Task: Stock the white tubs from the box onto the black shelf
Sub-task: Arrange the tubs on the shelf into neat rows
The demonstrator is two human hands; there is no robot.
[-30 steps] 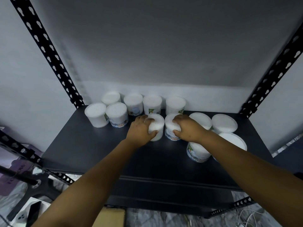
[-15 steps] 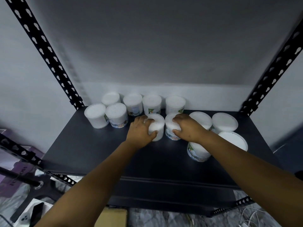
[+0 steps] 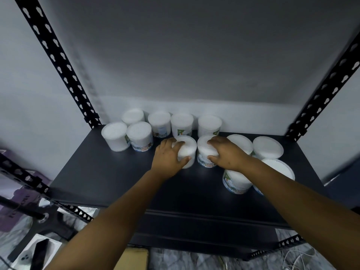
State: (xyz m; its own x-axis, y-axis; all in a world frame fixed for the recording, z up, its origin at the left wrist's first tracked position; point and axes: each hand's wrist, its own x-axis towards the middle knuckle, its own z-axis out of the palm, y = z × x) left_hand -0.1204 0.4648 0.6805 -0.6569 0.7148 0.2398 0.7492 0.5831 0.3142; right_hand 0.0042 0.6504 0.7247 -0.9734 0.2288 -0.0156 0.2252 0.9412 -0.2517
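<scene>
A person's left hand [image 3: 169, 155] grips a white tub [image 3: 188, 151] at mid-shelf, fingers curled over its lid and thumb pressed against its near side, while the right hand [image 3: 226, 152] clamps a second tub [image 3: 205, 152] just beside it in the same way, fingers over the top and thumb on the front wall. Both tubs stand upright on the black shelf [image 3: 120, 182], nearly touching each other. Behind them, four tubs [image 3: 182, 122] line the back wall, and two more [image 3: 128, 135] stand at the back left corner. To the right of the hands, four wider tubs [image 3: 267, 147] cluster together, the nearest partly hidden under the right forearm. A corner of a cardboard box [image 3: 132, 259] shows below the shelf's front edge, between the forearms.
</scene>
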